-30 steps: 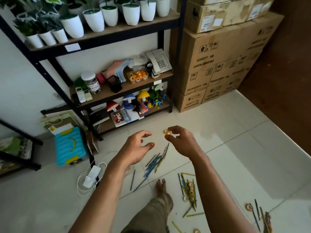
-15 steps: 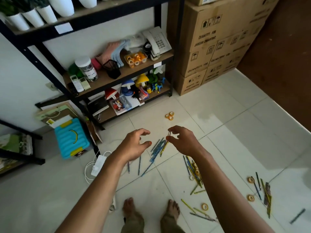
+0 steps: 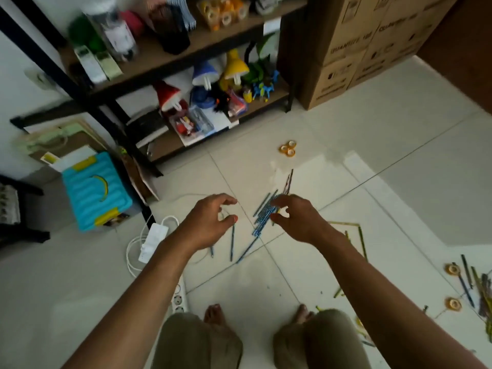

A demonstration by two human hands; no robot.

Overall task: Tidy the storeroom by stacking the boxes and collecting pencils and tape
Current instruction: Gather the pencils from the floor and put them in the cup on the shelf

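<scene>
Glossy pale floor tiles (image 3: 372, 134) with dark grout lines fill the middle and right of the view, with bare tile between the shelf foot and the stacked cartons. Black metal shelf unit (image 3: 186, 59) with brown boards bounds the far left; cardboard boxes (image 3: 354, 49), printed and matte, stand stacked just right of it, their bottom edge meeting the tile. Dark brown wall (image 3: 474, 62) closes the far right.

Left hand (image 3: 210, 222): fingers loosely curled, thumb and forefinger apart, holding nothing visible, hovering over single blue pencils. Right hand (image 3: 295, 219): fingers curved, spread slightly, over the cluster; whether it pinches anything I cannot tell, motion blur.

Blue pencils (image 3: 262, 217): thin straight sticks in a loose fan on the tile, between and just beyond the two hands. Three small amber tape rolls (image 3: 288, 149), ring-shaped, touching one another, lie farther out near the shelf foot. Green and yellow pencils (image 3: 359, 235) lie behind the right forearm. More tape rings (image 3: 453, 269) and mixed pencils scatter at the right edge.

Turquoise ribbed plastic case (image 3: 95, 190) with yellow latches sits left, beside a white charger and cable (image 3: 154, 241). A white power strip (image 3: 179, 296) runs under the left forearm. Bare feet (image 3: 213, 312) near the bottom.
</scene>
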